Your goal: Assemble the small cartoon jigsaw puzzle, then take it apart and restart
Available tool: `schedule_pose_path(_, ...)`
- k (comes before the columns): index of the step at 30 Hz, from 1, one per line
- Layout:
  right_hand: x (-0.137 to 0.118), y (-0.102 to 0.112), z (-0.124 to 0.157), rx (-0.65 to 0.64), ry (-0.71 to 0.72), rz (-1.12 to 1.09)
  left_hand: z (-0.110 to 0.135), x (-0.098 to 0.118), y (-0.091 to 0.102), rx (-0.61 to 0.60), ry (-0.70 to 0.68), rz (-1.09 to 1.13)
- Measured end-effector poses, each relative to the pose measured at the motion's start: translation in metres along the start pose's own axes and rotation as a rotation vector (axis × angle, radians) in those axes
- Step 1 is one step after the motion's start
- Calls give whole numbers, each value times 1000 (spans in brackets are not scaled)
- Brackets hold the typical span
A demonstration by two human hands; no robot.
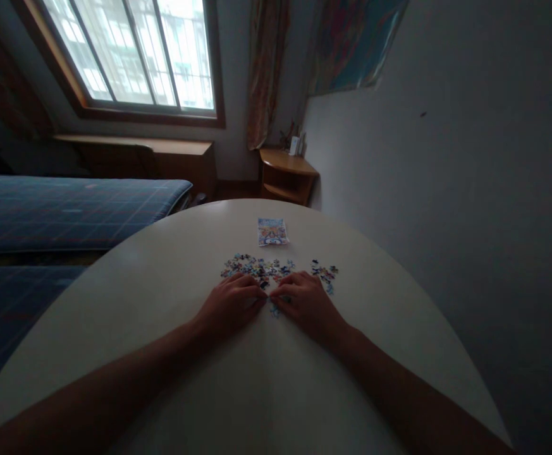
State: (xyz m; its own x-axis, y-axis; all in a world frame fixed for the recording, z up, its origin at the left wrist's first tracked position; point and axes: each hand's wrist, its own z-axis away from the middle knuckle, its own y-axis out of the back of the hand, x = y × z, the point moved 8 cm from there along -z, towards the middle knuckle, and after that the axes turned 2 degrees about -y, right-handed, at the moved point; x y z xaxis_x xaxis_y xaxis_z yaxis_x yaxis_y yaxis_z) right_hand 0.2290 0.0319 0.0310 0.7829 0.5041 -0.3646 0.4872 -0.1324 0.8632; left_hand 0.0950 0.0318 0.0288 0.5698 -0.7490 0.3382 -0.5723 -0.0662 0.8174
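My left hand and my right hand meet fingertip to fingertip at the middle of a white round table. Both are closed in a pinch around small light-blue jigsaw puzzle pieces, which the fingers partly cover. Just beyond the knuckles spreads a loose heap of jigsaw puzzle pieces in mixed colours. A smaller group of puzzle pieces lies past my right hand. Farther back, a printed picture sheet with a blue and orange design rests flat.
Left of the table stands a bed with a blue plaid mattress. A wooden corner shelf is behind the table, near a curtain and a bright window. The pale wall rises on the right.
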Motion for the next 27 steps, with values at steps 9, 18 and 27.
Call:
schedule_pose_path(9,14,23,-4,47,-18,-43,1,7,-3,-49,-95,-5)
schedule_pose_path(18,119,79,18,-78,-557,141,2,8,-4,-50,-123,-35)
schedule_pose_path(27,102,57,22,-246,-529,71,0,9,-2,-36,-118,-17)
